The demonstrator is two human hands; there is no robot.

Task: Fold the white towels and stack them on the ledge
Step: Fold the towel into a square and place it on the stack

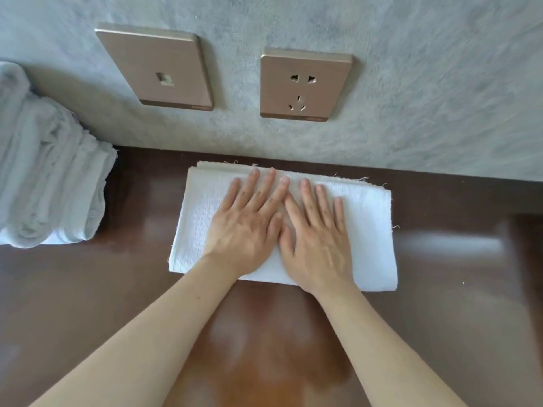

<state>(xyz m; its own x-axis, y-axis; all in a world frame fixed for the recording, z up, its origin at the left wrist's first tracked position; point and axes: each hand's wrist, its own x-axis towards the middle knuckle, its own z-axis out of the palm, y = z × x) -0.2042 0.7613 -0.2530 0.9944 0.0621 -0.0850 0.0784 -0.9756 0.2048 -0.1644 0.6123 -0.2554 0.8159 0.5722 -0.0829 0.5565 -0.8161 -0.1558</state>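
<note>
A folded white towel lies flat on the dark brown wooden ledge, its far edge close to the wall. My left hand presses on the towel's middle with straight, spread fingers. Beside it, my right hand lies flat on the towel too, with the thumbs nearly touching. At the left edge of the view a stack of folded white towels stands on the ledge, apart from the towel under my hands.
A grey textured wall rises right behind the ledge. On it are two bronze plates: a data socket on the left and a power outlet to its right. Glossy ledge surface stretches to the right and front.
</note>
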